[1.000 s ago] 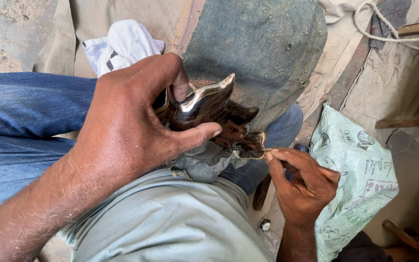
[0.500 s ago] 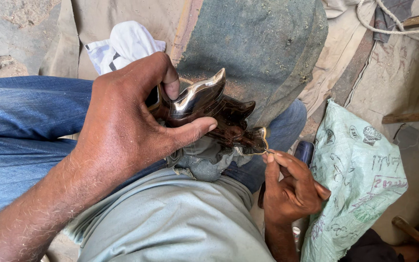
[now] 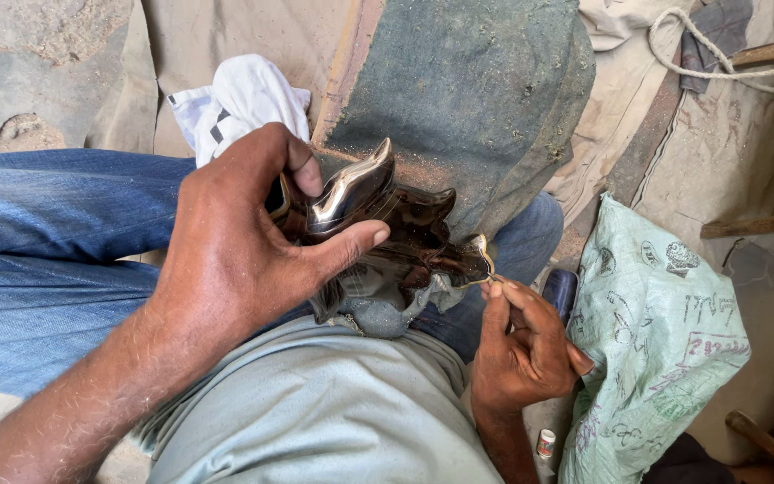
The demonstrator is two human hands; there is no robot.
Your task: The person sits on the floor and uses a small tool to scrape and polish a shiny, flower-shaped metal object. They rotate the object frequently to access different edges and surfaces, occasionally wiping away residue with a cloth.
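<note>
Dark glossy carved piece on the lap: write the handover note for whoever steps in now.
Left hand: gripping the dark glossy carved piece from above, thumb across its shiny ridge, holding it over the lap.
Right hand: fingers pinch a thin tool, tip at the piece's lower right edge.
Nearby: white cloth behind the left hand, printed green sack to the right.
Done: surface already glossy. Left: edge work under way; extent unclear.

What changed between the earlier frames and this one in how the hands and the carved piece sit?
Little changed. The right hand drew in closer under the tip of the glossy dark carved piece, its thin tool still at that tip. The left hand kept its grip on the piece's upper end. The printed green sack stays beside the right hand.
</note>
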